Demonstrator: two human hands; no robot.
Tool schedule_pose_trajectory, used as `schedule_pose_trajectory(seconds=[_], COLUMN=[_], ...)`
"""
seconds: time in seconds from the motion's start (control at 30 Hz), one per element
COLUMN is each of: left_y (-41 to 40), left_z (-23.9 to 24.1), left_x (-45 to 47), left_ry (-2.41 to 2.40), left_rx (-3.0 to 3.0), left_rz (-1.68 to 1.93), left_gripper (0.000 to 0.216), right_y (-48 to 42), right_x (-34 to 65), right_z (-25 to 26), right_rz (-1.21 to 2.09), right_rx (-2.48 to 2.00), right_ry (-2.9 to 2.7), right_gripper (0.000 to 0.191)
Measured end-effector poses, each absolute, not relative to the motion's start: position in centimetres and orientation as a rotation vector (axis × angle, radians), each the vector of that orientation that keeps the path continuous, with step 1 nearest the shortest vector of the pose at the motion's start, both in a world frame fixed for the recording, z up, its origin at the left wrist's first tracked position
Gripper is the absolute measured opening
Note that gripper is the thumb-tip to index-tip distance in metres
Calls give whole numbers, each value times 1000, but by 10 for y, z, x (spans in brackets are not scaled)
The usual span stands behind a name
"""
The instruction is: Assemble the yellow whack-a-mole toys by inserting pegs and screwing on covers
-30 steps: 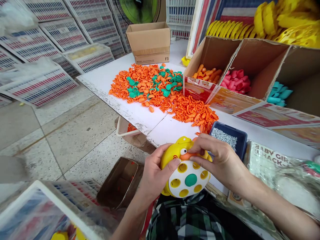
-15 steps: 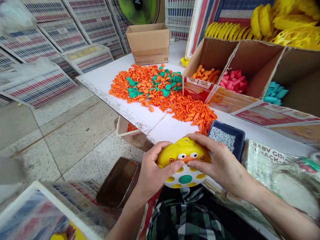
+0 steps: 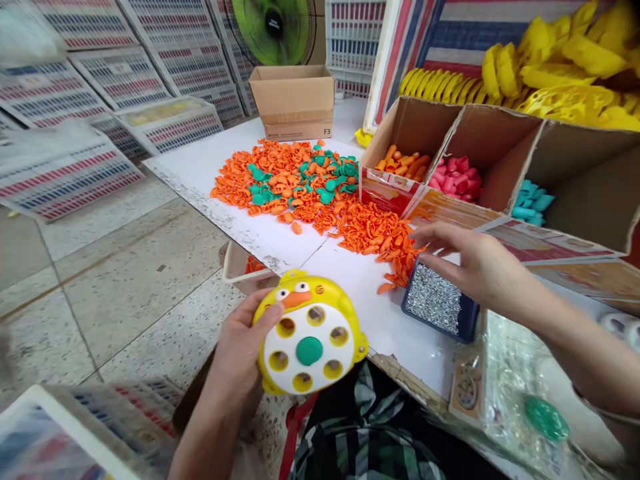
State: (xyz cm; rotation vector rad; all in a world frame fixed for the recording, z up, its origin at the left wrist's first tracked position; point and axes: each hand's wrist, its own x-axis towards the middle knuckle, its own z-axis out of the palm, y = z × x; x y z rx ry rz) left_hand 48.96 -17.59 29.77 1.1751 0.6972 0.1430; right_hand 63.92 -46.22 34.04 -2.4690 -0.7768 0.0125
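My left hand (image 3: 243,337) grips a yellow toy duck (image 3: 345,297) at its left side, with the thumb on the front near the orange beak. The toy's round white face has a ring of several holes about a green centre disc. My right hand (image 3: 463,260) is off the toy, above the dark blue tray of small silver screws (image 3: 434,300). Its thumb and fingers are apart, with the fingertips by the edge of the pile of orange plastic pieces (image 3: 377,230); whether they touch a piece I cannot tell.
A cardboard box with compartments (image 3: 500,157) holds orange, pink and turquoise pieces. Green pieces (image 3: 333,177) lie among the orange ones on the white table (image 3: 195,170). Behind stand an open carton (image 3: 295,107), a green fan (image 3: 273,27) and stacked crates (image 3: 125,77). Plastic-wrapped packages (image 3: 515,373) lie at right.
My right hand has let go of the toy and moved right and up to the screw tray. My left hand has moved left with the toy, now tilted to show its holed white face.
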Motion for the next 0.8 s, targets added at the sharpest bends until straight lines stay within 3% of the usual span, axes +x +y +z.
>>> schedule_pose_trajectory(seconds=[0.1,0.23,0.43,0.53,0.67,0.8], left_y=[-167,-175,-192,-199,-210,-221], left_z=[296,289,276,273,272,271], left_x=[483,476,477,478,480,485], left_ry=[798,780,678,638,583,529], left_rx=[1129,1144,1076,1083,1142,1231], left_rz=[145,81,-24,-78,-160,-197], left_gripper=[58,56,52,49,43,41], right_y=[-445,-414,-403,-409,-410,-403], right_x=[651,652,647,652,652,635], right_z=[336,314,288,288,307,331], right_rz=[182,385,415,421,401,532], right_rx=[-2745,-2847,-2912,-2888,-2811,-2396], right_ry=[-992,-1240,-1346,-1282,-1124,-968], right_gripper=[10,7,8,3,13,15])
